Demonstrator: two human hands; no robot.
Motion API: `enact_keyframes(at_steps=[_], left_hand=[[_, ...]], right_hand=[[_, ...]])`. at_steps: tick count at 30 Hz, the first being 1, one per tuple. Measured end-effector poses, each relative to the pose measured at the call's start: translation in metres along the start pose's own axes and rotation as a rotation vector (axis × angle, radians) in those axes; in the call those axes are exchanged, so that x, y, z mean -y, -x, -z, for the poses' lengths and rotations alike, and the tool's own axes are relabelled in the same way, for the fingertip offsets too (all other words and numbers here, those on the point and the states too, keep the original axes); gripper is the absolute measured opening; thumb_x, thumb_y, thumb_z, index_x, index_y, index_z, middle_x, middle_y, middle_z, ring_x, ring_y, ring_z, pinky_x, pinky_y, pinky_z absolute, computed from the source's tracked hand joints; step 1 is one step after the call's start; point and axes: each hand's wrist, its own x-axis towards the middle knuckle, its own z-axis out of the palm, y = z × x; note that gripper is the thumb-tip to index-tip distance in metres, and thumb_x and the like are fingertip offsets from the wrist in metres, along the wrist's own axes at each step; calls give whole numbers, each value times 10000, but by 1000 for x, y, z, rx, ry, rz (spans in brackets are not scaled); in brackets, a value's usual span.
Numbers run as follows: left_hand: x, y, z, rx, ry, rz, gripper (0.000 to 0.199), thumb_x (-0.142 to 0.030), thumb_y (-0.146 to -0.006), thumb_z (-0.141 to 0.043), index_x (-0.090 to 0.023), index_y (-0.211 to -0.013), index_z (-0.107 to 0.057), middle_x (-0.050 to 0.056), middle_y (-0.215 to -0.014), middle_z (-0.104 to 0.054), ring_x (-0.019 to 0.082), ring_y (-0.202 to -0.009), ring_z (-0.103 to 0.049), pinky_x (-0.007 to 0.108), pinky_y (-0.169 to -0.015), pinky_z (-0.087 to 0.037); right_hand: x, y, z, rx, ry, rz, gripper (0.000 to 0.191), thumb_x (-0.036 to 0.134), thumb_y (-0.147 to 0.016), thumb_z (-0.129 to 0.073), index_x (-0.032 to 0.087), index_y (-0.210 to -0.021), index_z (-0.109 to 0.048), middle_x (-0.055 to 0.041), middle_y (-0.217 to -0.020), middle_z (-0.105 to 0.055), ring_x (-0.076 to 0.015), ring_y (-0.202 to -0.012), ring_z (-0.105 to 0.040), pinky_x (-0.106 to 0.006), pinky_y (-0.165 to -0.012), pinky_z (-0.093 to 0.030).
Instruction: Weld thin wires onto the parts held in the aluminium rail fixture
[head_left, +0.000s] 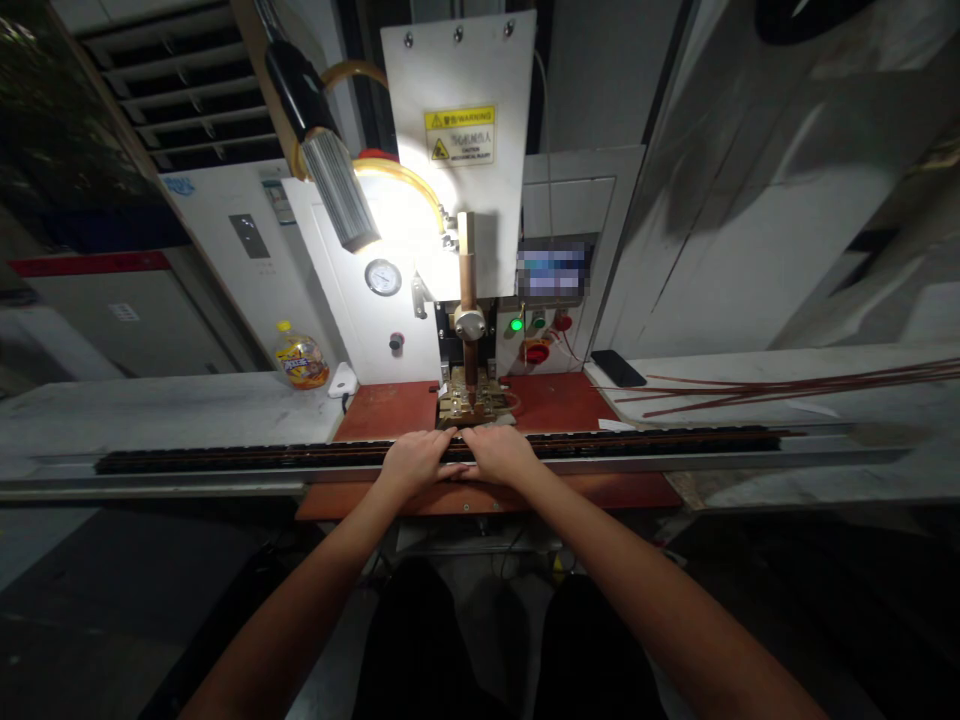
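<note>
My left hand (416,462) and my right hand (497,455) lie close together over the middle of a long metal rail (637,465). Their fingers wrap over a dark segmented strip (225,457) that runs along the rail, with thin copper-coloured rods on it. The thumbs are at the rail's front side. Just beyond the fingertips, a copper electrode (470,365) points down at a small brass-coloured fixture (450,400). What lies under the palms is hidden.
A white machine (465,75) with a lit lamp (341,190) rises behind the rail. At the left stands a yellow-capped bottle (301,358). On the right are a black phone (619,367) and several loose copper-coloured rods (750,388).
</note>
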Motion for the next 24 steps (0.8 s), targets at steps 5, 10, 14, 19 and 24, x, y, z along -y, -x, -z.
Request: enact_keyframes(at_steps=[5,10,14,19,24], left_hand=[[0,0,-2,-3,5,6,689,-673,-917,-460,-145,-1347,-564,142,-1123,-721,271,-996,-691,375,-856,-521],[1,0,0,10,19,28,671,-667,-905,-496,-155,-1331,-578,139,-1129,-724,274,-1002,-692,372,-860,-523],[2,-1,5,41,30,18,668,-655,-900,-518,-155,-1341,-566,135,-1154,-721,272,-1026,-690,368,-874,-521],[2,-1,16,53,61,-30,685,-689,-872,-530,-189,-1339,-562,127,-1172,-710,266,-1060,-675,357,-891,-508],[0,-5,20,107,62,-41,768,-735,-826,-545,-175,-1352,-554,140,-1138,-706,287,-1038,-666,383,-875,-505]], right_hand=[[1,0,0,-2,-6,-20,645,717,-837,-571,170,-1178,-582,-162,-1066,-728,-302,-960,-704,-343,-787,-496],[1,1,3,10,-12,-35,631,680,-829,-608,157,-1181,-582,-168,-1080,-729,-297,-963,-705,-338,-798,-495],[-7,4,8,12,-15,-4,646,734,-835,-545,174,-1146,-626,-143,-1098,-734,-297,-976,-704,-353,-816,-504],[-22,12,13,65,-8,-60,739,832,-794,-487,196,-1132,-655,-144,-1109,-738,-300,-1023,-696,-349,-841,-507],[-24,15,12,75,-5,-99,748,815,-804,-500,179,-1174,-634,-165,-1098,-733,-313,-1033,-692,-367,-854,-508]])
